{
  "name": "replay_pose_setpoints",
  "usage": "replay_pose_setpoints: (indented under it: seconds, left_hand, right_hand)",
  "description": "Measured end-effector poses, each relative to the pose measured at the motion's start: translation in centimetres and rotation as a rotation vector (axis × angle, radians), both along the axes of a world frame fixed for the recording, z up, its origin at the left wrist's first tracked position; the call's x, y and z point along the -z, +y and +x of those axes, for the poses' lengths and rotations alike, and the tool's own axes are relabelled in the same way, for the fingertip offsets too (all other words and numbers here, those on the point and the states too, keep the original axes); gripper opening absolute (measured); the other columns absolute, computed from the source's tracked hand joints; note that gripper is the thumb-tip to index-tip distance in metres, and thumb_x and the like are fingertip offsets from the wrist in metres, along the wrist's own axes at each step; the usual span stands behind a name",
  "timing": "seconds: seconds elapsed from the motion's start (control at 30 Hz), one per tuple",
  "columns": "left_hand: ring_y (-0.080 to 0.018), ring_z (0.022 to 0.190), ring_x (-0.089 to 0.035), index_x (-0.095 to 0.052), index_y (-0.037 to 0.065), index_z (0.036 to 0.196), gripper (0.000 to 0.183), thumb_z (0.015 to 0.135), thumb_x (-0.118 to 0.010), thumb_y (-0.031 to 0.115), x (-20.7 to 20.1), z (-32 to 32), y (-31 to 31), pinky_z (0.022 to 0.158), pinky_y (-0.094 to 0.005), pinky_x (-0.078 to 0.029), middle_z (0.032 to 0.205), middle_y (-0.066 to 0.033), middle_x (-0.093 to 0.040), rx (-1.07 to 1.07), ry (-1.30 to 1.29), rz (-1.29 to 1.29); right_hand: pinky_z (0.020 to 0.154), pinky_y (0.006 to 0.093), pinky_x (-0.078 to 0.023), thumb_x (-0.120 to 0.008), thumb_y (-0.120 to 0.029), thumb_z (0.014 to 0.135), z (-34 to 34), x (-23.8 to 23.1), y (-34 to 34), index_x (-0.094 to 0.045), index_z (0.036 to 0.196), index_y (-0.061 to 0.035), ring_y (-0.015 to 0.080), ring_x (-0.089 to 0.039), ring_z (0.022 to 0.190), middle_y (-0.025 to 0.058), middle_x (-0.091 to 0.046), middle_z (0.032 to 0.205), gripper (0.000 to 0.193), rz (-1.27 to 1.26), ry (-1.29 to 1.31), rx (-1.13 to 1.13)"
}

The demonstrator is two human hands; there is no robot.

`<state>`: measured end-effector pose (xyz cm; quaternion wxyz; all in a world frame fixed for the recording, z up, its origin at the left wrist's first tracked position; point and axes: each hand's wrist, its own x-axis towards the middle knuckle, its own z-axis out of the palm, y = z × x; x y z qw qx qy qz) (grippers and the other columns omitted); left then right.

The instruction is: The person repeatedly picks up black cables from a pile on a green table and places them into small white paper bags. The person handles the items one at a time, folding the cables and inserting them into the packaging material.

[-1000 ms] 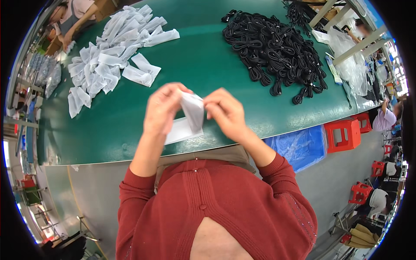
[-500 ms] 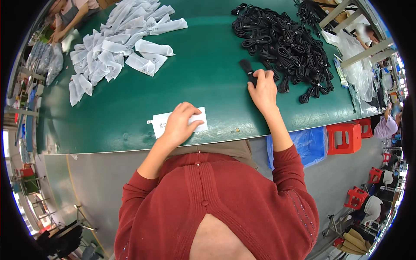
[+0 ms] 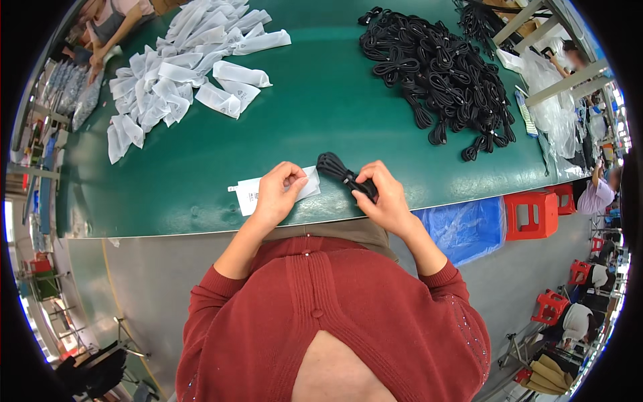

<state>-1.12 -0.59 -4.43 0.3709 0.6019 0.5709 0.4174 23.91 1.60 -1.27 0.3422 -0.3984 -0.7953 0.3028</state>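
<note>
My left hand (image 3: 274,193) rests over a flat white plastic bag (image 3: 248,199) near the table's front edge. Its thumb and fingertips are pinched together on the bag's right end. My right hand (image 3: 386,202) grips a bundled black cable (image 3: 332,167) by its lower part, and the cable's looped end points toward the bag's right end. At the far right lies a heap of similar black cables (image 3: 445,70). Toward the far left is a pile of filled, translucent white bags (image 3: 164,90).
The green table (image 3: 301,114) ends just before my body. Below its right edge stand a blue bin (image 3: 469,228) with a clear liner and a red stool (image 3: 531,216). Another person's arm (image 3: 117,33) reaches in at the far left, beside more bags. Metal posts (image 3: 566,82) stand at right.
My right hand has brought a black cable from the heap's near edge back to beside the white bag. My left fingers have drawn together at the bag's right end.
</note>
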Motion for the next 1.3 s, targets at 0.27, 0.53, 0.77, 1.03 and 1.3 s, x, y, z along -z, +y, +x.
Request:
replay_pose_setpoints:
  seconds: [0.27, 0.53, 0.77, 1.03, 1.3]
  left_hand:
    - [-0.0112, 0.078, -0.054, -0.061, 0.0, 0.088, 0.006, 0.087, -0.067, 0.003, -0.2, -0.1, -0.1, 0.075, -0.0257, -0.045, 0.087, -0.0035, -0.062, 0.05, -0.047, 0.032]
    - [-0.0288, 0.093, -0.056, -0.06, 0.005, 0.084, 0.012, 0.078, -0.068, 0.0, -2.8, 0.6, -0.7, 0.083, -0.0375, -0.046, 0.096, -0.0086, -0.062, 0.272, 0.195, 0.277]
    - [-0.0257, 0.094, -0.055, -0.061, 0.005, 0.084, 0.011, 0.078, -0.069, 0.003, -4.2, 0.5, -0.1, 0.085, -0.0359, -0.045, 0.099, -0.0077, -0.062, 0.162, 0.2, 0.327]
    - [-0.0146, 0.1, -0.057, -0.064, 0.003, 0.088, 0.008, 0.089, -0.067, 0.01, -4.6, -1.3, 1.0, 0.086, -0.03, -0.046, 0.107, -0.0075, -0.062, 0.161, -0.303, 0.036]
    - [-0.015, 0.096, -0.06, -0.062, 0.003, 0.097, 0.013, 0.096, -0.063, 0.016, -6.3, -1.5, 2.6, 0.083, -0.0298, -0.05, 0.114, -0.0078, -0.061, 0.186, -0.883, -0.2]
  right_hand:
    - [0.061, 0.038, -0.05, -0.068, -0.002, 0.077, 0.2, -0.6, -0.3, -0.056, 0.097, -0.0049, 0.0281, -0.061, 0.07, 0.0082, -0.057, 0.096, 0.023, 0.234, -0.203, -0.227]
    - [0.065, 0.0227, -0.047, -0.069, -0.004, 0.086, -0.7, 1.6, 0.2, -0.054, 0.11, -0.0034, 0.0089, -0.057, 0.074, 0.0034, -0.058, 0.095, 0.028, -0.737, 0.416, -0.132]
    - [0.07, 0.0274, -0.052, -0.072, 0.0, 0.083, -2.7, -1.1, 0.5, -0.06, 0.112, -0.0038, 0.0169, -0.061, 0.088, 0.0095, -0.058, 0.11, 0.032, -0.093, 0.185, -0.279]
    - [0.07, 0.0266, -0.052, -0.07, 0.002, 0.083, -4.3, -1.4, 1.8, -0.064, 0.114, -0.0052, 0.0156, -0.06, 0.089, 0.0105, -0.056, 0.115, 0.032, 0.018, 0.407, -0.306]
    - [0.067, 0.028, -0.052, -0.073, 0.001, 0.08, -5.6, -2.7, 2.4, -0.065, 0.104, -0.0034, 0.015, -0.06, 0.08, 0.0102, -0.056, 0.109, 0.025, 0.144, 0.352, -0.225]
